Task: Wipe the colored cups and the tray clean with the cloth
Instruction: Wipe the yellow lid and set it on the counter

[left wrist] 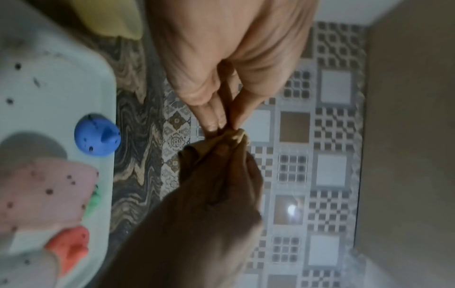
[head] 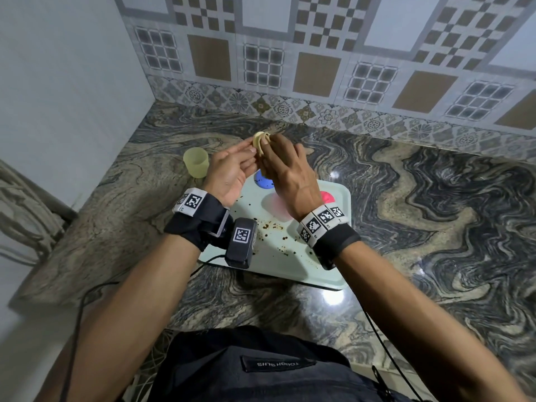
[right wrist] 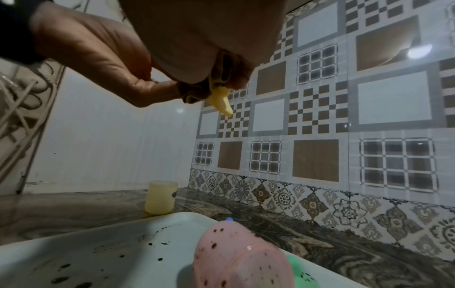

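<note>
Above the tray's far end, both hands meet on a small yellow lid-like piece. My left hand pinches it at the fingertips. My right hand grips a brownish cloth bunched around the piece, whose yellow tip pokes out. The pale green tray carries brown specks. On it lie a speckled pink cup on its side, a blue cup, a red one and a green one. A pale yellow cup stands on the counter left of the tray.
The tray sits on a marbled stone counter in a corner. A tiled wall runs along the back and a plain white wall along the left. Cables hang from the wrists over the near edge.
</note>
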